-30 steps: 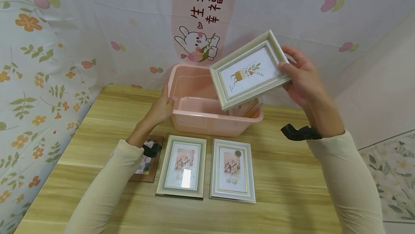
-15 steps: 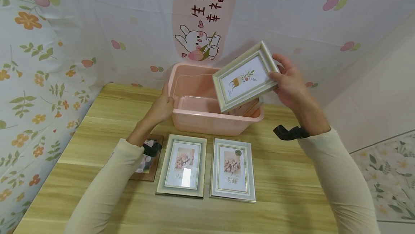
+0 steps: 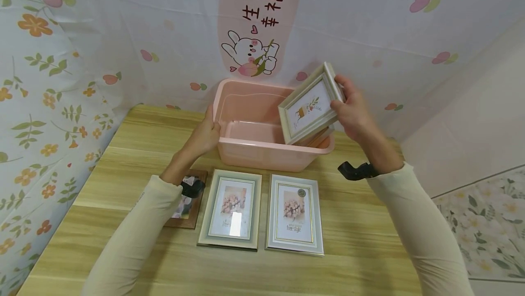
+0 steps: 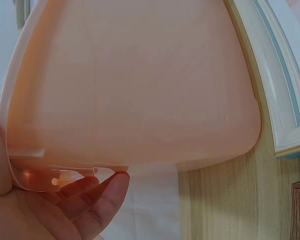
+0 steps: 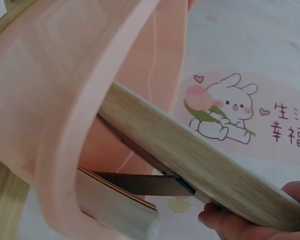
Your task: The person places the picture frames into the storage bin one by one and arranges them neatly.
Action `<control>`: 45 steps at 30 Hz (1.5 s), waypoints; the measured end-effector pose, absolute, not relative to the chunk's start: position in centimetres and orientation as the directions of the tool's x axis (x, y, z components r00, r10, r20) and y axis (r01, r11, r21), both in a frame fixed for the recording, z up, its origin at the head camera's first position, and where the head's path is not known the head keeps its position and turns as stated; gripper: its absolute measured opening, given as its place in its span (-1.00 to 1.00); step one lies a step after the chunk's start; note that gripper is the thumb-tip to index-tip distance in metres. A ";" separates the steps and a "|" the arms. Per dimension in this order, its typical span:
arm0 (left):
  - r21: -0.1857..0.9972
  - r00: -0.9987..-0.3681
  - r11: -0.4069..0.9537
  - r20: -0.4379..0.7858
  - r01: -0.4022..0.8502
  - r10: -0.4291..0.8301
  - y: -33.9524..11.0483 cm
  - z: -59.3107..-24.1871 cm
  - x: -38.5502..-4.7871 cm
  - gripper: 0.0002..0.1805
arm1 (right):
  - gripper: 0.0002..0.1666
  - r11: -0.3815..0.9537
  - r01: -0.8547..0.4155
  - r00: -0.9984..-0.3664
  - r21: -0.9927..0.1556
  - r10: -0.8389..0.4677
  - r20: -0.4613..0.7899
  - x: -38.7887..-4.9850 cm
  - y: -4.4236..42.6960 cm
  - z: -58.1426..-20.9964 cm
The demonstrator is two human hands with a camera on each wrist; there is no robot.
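Note:
My right hand point(image 3: 353, 110) grips the right edge of a cream picture frame point(image 3: 309, 107), thumb on its front. The frame is tilted, its lower end inside the right part of a pink plastic basin point(image 3: 254, 154). In the right wrist view the frame's wood-toned side point(image 5: 190, 155) and a dark stand behind it show. Beneath it another picture frame point(image 5: 117, 202) leans in the basin, mostly hidden. My left hand point(image 3: 203, 137) holds the basin's left rim; in the left wrist view its fingers point(image 4: 107, 202) curl under the rim.
On the wooden table point(image 3: 348, 241), in front of the basin, lie a cream frame point(image 3: 234, 182), a silver-white frame point(image 3: 294, 250) and a brown frame point(image 3: 200, 207) partly under the left forearm. A patterned cloth backdrop point(image 3: 164, 50) hangs close behind the basin.
My right hand has moved left and down, carrying the cream picture frame from above the basin's right side into it. The left hand stays on the rim.

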State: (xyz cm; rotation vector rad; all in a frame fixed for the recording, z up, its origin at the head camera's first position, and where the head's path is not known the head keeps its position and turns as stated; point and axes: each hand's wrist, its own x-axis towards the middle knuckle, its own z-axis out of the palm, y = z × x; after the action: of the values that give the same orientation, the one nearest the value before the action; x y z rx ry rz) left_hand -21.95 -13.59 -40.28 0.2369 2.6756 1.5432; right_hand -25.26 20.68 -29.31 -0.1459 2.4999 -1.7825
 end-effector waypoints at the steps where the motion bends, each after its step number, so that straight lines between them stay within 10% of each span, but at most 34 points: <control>1: 0.864 -0.987 0.491 0.039 0.111 0.154 -13.6 -40.3 -21.9 -0.35 | -0.15 0.330 -0.042 -0.993 -0.943 -0.115 0.004 -25.2 20.6 -29.4; 45: 0.860 -0.986 0.492 0.063 0.133 0.155 -13.6 -40.6 -22.0 -0.33 | -0.47 0.814 -0.387 -0.907 -0.434 -0.251 0.339 -25.9 18.6 -35.1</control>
State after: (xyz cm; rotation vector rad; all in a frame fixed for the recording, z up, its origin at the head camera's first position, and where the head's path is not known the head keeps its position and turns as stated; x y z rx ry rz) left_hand -22.00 -13.60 -40.57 0.2597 2.6944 1.5500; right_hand -25.90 18.63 -35.14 -0.5825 3.2453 -0.8745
